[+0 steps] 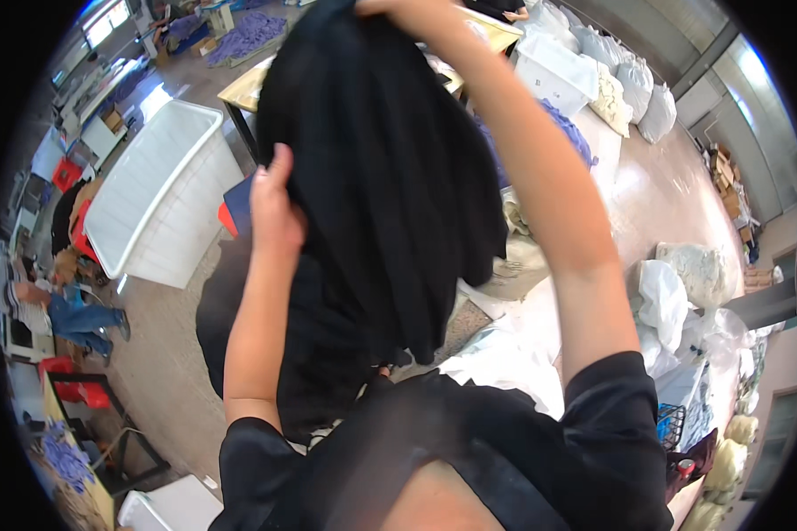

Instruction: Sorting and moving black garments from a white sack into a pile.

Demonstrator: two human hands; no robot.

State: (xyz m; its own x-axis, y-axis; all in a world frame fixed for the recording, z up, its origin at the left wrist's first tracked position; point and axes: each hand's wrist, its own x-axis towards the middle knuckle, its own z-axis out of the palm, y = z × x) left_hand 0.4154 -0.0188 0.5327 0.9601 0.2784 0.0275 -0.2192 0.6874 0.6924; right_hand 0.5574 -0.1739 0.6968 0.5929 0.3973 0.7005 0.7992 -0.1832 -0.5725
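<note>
A large piece of black cloth (376, 177) hangs in folds in front of me. My right hand (407, 12) is raised at the top of the view, closed on its upper edge. Against the cloth's left side rests my left hand (277, 214), its thumb pointing up and its other fingers mostly hidden. More black cloth (314, 354) lies lower down, below and behind the hanging piece.
Left of me stands a big white tub (159, 190). Behind the cloth is a table (241, 88). White sheeting (514, 354) and plastic bags (660, 305) lie to the right. A person in jeans (84, 320) is at far left.
</note>
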